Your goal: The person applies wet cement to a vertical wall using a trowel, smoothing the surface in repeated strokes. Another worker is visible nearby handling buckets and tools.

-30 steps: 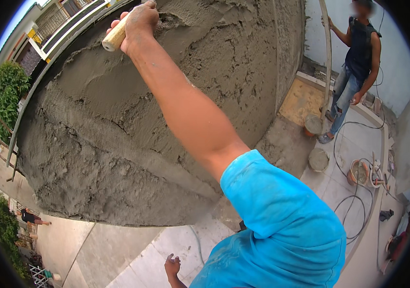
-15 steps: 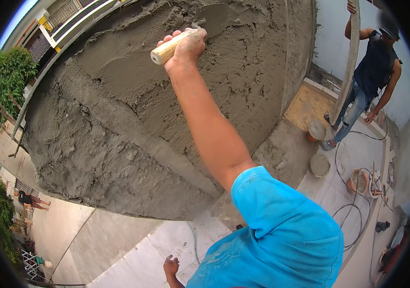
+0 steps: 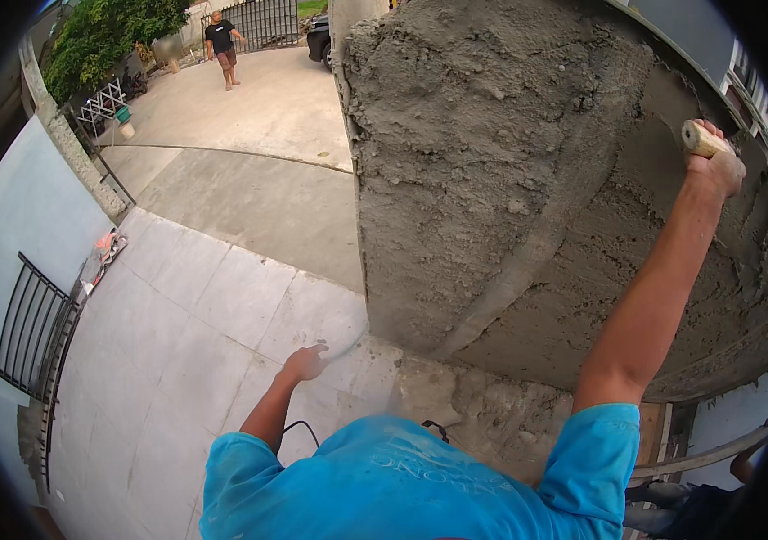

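My right hand [image 3: 722,175] is raised at the far right, closed around the pale wooden handle of a trowel [image 3: 699,138]. The butt of the handle points toward me, and the blade is hidden behind my hand against the wall. Wet grey mortar covers this wall [image 3: 483,171], rough on the left part and smoother on the right, with a flat pale band [image 3: 537,252] running slantwise between. Low in front of my body, my left hand [image 3: 305,362] hangs over the tiled floor, its fingers stretched out and nothing visible in them.
Pale floor tiles [image 3: 177,333] stretch left to a black metal grille [image 3: 37,328] by a light blue wall. Mortar droppings [image 3: 501,405] lie at the wall's foot. A person [image 3: 222,49] stands on the far driveway; another person [image 3: 694,508] is partly visible lower right.
My view has swung left, bringing in the driveway and tiled floor, while the buckets have gone out of sight. My right hand keeps hold of the trowel; its blade no longer shows.
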